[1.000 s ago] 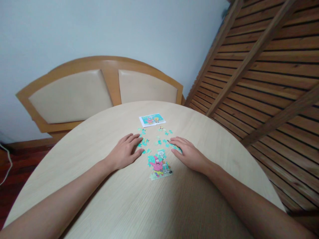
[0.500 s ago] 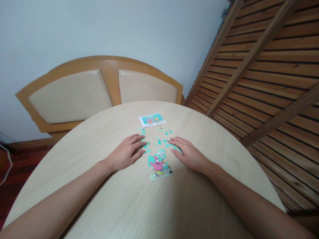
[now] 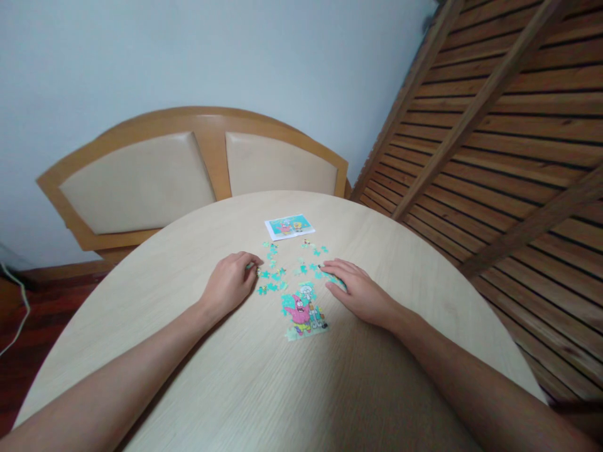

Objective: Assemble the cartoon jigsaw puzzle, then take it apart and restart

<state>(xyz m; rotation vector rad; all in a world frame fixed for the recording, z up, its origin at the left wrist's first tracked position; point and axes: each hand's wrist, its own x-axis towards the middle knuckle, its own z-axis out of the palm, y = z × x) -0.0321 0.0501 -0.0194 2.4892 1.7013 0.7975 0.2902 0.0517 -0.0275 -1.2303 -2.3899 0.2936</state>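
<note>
A partly joined cartoon jigsaw (image 3: 302,312) lies on the round wooden table (image 3: 264,376), with several loose teal pieces (image 3: 277,275) scattered just beyond it. My left hand (image 3: 229,284) rests left of the loose pieces, its fingers curled and pinching a small puzzle piece at the fingertips. My right hand (image 3: 358,290) lies flat on the table to the right of the jigsaw, fingers stretched out over a few teal pieces. A small printed reference picture (image 3: 289,226) sits farther back on the table.
Two wooden chairs with beige padded backs (image 3: 198,172) stand behind the table against a pale blue wall. A slatted wooden partition (image 3: 499,138) runs along the right side. A white cable (image 3: 16,301) hangs at the far left.
My left hand has pulled back to the left off the loose pieces and its flat fingers have curled into a pinch on one piece. My right hand has stayed in place.
</note>
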